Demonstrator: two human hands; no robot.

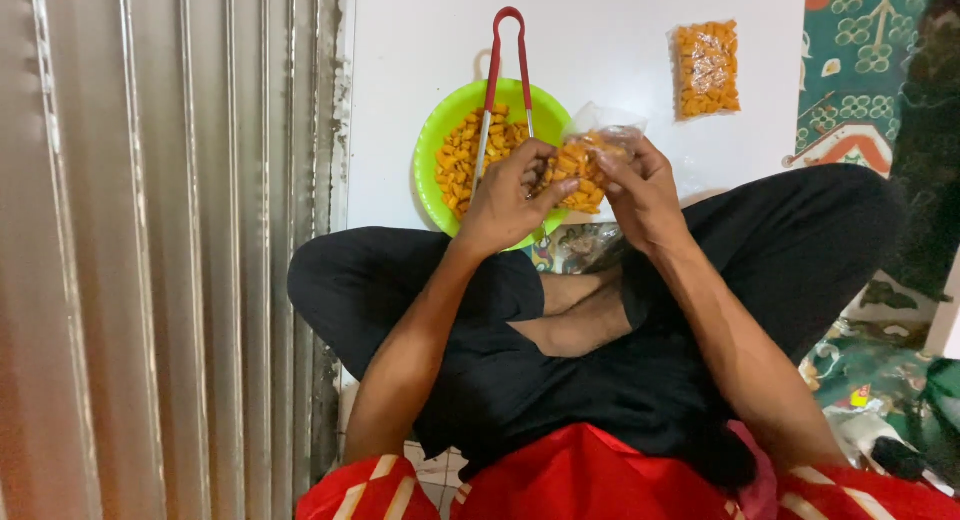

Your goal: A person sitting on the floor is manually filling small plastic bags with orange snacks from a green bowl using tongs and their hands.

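**Both hands grip a snack bag**

Left hand [510, 195] and right hand [640, 185] are each closed on a clear plastic bag [585, 160] of orange snack pieces, held just above a green bowl [440, 145] of the same pieces. Red-handled tongs [505, 65] rest across the bowl. A filled packet [707, 68] lies well apart on the white floor [600, 40].

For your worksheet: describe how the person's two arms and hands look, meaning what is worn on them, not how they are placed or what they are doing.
Both forearms are bare down to the left hand and right hand. No gloves, rings, watch or bracelets show. Red sleeves with white stripes cover the upper arms at the bottom edge of the picture.
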